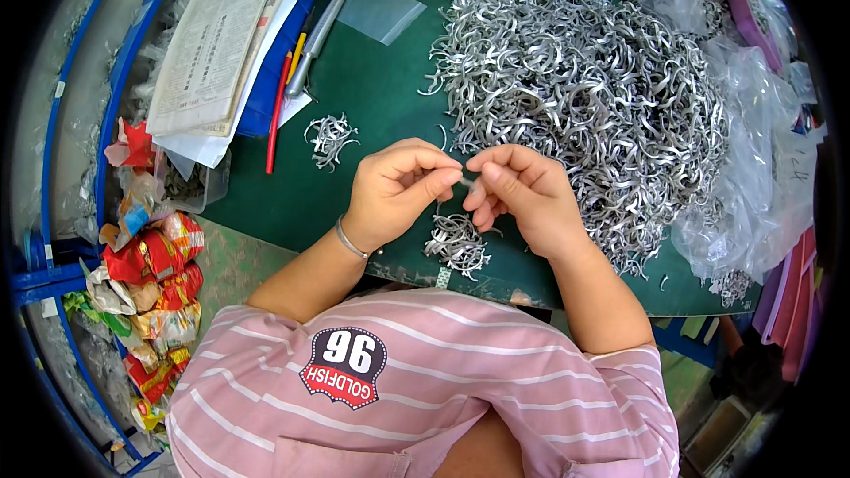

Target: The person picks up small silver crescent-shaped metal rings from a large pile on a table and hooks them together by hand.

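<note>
Presently, left hand point(385, 199) pinches metal piece point(467, 182); right hand point(529, 199) adjoins it, grip unclear. Small pile point(457, 246) below seems handled; large heap point(584, 80) beyond right hand seemingly remains.

A green-topped table point(274, 199) stretches across a cluttered workroom under bright, even light, its near edge scuffed above a worn, greenish floor point(235, 270) that shows in patches on both sides. At left stands a blue rack point(53, 280) — pale, clear plastic visible between its bars — with red, yellow and white wrappers point(164, 252) bunched along its near side. At right, a blue frame point(686, 343) sits in shadow below the table, while red and purple sheets point(791, 301) hang or stand close together near the far edge.
</note>
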Action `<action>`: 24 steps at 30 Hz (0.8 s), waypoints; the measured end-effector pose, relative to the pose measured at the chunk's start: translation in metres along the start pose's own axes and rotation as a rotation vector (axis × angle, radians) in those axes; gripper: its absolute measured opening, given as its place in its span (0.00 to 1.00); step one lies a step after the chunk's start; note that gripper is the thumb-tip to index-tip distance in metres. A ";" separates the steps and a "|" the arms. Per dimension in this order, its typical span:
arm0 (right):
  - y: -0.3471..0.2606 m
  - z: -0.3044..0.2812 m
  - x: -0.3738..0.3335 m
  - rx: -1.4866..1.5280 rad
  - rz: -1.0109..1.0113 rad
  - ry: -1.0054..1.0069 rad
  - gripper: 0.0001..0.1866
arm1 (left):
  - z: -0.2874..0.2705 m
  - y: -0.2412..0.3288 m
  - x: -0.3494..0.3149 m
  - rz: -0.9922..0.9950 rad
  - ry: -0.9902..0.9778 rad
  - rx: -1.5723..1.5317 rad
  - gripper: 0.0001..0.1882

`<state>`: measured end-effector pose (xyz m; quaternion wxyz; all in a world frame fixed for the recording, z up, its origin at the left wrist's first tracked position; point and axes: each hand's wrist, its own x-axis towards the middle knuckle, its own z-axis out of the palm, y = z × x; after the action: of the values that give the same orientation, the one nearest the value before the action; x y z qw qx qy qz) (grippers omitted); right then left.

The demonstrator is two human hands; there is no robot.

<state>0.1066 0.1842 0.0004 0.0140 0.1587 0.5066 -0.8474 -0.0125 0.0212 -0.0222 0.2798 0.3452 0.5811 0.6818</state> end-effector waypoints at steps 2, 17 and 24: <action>0.003 -0.003 0.001 0.023 -0.031 -0.026 0.10 | 0.000 -0.001 -0.002 -0.014 0.009 0.041 0.03; -0.019 0.002 -0.036 -0.700 -0.708 0.354 0.07 | -0.013 0.000 0.006 0.005 0.253 0.255 0.03; -0.043 -0.119 -0.138 -0.919 -0.971 1.347 0.07 | -0.004 0.005 0.017 0.163 0.068 0.886 0.07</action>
<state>0.2605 0.2887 0.0242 -0.5741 0.3649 0.7027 -0.2086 -0.0263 0.0311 -0.0151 0.0311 0.4538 0.7966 0.3981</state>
